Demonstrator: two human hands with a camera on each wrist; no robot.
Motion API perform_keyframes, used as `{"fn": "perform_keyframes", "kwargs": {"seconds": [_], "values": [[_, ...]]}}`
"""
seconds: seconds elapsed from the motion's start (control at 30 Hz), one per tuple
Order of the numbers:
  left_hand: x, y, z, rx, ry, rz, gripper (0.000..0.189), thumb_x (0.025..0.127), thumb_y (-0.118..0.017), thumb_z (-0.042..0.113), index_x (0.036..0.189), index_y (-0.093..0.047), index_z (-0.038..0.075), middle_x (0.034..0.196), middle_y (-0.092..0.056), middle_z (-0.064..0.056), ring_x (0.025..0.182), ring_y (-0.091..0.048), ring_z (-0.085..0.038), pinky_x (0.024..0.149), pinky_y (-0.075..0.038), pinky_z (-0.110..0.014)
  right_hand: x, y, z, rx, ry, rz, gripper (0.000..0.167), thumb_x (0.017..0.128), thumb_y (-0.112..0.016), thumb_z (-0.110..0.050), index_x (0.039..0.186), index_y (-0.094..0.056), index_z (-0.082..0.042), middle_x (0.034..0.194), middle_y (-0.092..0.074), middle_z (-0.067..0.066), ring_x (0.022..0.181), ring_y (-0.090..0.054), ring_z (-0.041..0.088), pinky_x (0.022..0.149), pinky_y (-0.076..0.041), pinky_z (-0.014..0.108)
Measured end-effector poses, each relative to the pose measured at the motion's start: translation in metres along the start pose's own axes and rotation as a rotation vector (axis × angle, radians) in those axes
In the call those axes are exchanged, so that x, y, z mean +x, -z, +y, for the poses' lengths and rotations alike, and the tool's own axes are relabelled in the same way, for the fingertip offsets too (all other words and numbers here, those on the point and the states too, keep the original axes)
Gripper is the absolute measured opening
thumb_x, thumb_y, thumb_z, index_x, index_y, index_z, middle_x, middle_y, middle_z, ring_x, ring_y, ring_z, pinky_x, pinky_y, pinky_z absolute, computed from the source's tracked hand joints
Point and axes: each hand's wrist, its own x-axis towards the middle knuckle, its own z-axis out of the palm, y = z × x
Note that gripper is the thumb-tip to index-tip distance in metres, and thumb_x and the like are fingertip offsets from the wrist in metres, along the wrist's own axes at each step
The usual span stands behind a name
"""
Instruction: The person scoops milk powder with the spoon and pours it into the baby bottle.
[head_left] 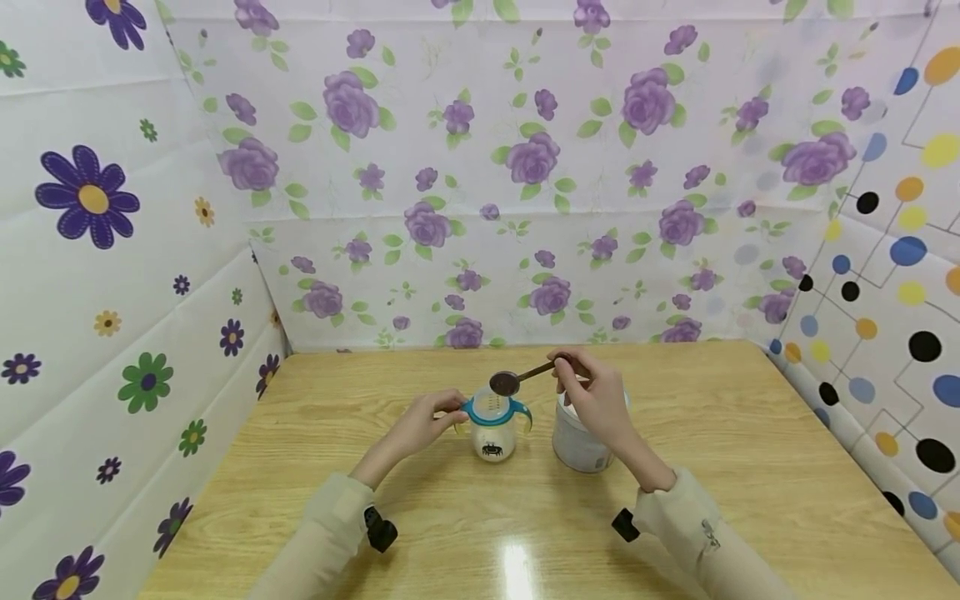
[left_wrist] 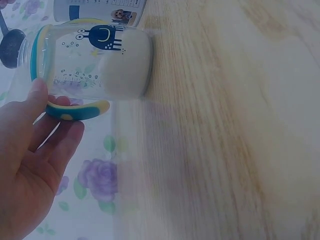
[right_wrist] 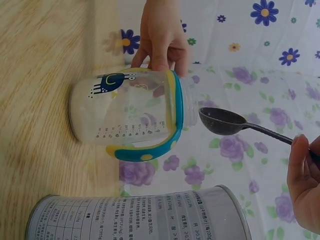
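Note:
A clear baby bottle [head_left: 492,443] with a blue ring and two blue-and-yellow handles stands upright on the table, whitish contents in its lower part. My left hand [head_left: 422,427] grips its left handle [left_wrist: 75,111], thumb near the ring. Between the thumb and fingers of my right hand [head_left: 600,404] is the handle of a dark measuring scoop [right_wrist: 222,121]. The scoop's bowl is just above the bottle's open mouth and looks tilted; whether powder lies in it I cannot tell. Below my right hand stands a milk powder can [head_left: 581,446], its top partly hidden by that hand.
The wooden table [head_left: 360,375] reaches back to a wall covering [head_left: 420,275] with purple flowers. Patterned sheets also hang at the left and right sides. The can stands a short gap to the right of the bottle.

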Motion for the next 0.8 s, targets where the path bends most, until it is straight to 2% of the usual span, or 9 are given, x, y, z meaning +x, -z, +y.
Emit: {"fn": "perform_keyframes", "kwargs": {"seconds": [0.13,0.3,0.37,0.53,0.67,0.8], "values": [[-0.001,0.0,0.0,0.003,0.0,0.003,0.011,0.096,-0.06,0.018,0.106,-0.065,0.018,0.103,-0.072,-0.006,0.101,-0.068,-0.022,0.083,-0.056,-0.032,0.0,0.001,0.002,0.008,-0.022,0.011,0.017,0.097,-0.052,0.003,0.105,-0.064,0.012,0.076,-0.062,0.014,0.053,-0.054,0.002,0.04,-0.048,0.033],[-0.001,0.001,0.002,-0.003,-0.006,-0.005,0.012,0.096,-0.06,0.013,0.106,-0.065,0.017,0.103,-0.072,-0.011,0.102,-0.067,-0.025,0.082,-0.056,-0.034,0.0,0.004,0.005,0.039,-0.065,0.033,0.017,0.097,-0.052,0.002,0.103,-0.065,0.012,0.075,-0.061,0.005,0.051,-0.054,0.021,0.04,-0.047,0.032],[-0.001,0.001,0.002,-0.004,-0.005,-0.006,0.012,0.096,-0.06,0.014,0.106,-0.065,0.017,0.103,-0.072,-0.011,0.102,-0.067,-0.025,0.082,-0.056,-0.034,0.001,0.005,0.005,0.049,-0.082,0.043,0.017,0.098,-0.052,0.002,0.103,-0.065,0.011,0.073,-0.061,0.003,0.05,-0.054,0.025,0.04,-0.047,0.031],[-0.001,0.001,0.002,-0.006,-0.013,0.004,0.011,0.096,-0.059,0.018,0.105,-0.066,0.017,0.103,-0.072,-0.005,0.103,-0.068,-0.024,0.083,-0.056,-0.035,0.003,0.009,0.006,0.054,-0.116,0.049,0.018,0.098,-0.052,-0.001,0.102,-0.065,0.01,0.069,-0.06,-0.002,0.048,-0.053,0.017,0.042,-0.047,0.029],[0.0,0.0,0.0,0.002,-0.011,0.008,0.011,0.096,-0.06,0.02,0.104,-0.066,0.018,0.104,-0.072,-0.004,0.103,-0.068,-0.024,0.083,-0.057,-0.034,0.004,0.012,0.005,0.049,-0.144,0.066,0.017,0.098,-0.053,-0.002,0.1,-0.066,0.009,0.068,-0.059,-0.009,0.048,-0.053,0.016,0.042,-0.047,0.03],[0.001,-0.001,-0.001,0.012,-0.014,0.01,0.011,0.096,-0.06,0.021,0.104,-0.066,0.018,0.104,-0.073,-0.003,0.103,-0.068,-0.023,0.083,-0.057,-0.033,0.003,0.015,0.01,0.064,-0.137,0.083,0.017,0.098,-0.052,-0.001,0.099,-0.065,0.011,0.068,-0.059,-0.011,0.047,-0.052,0.014,0.042,-0.046,0.026]]}}
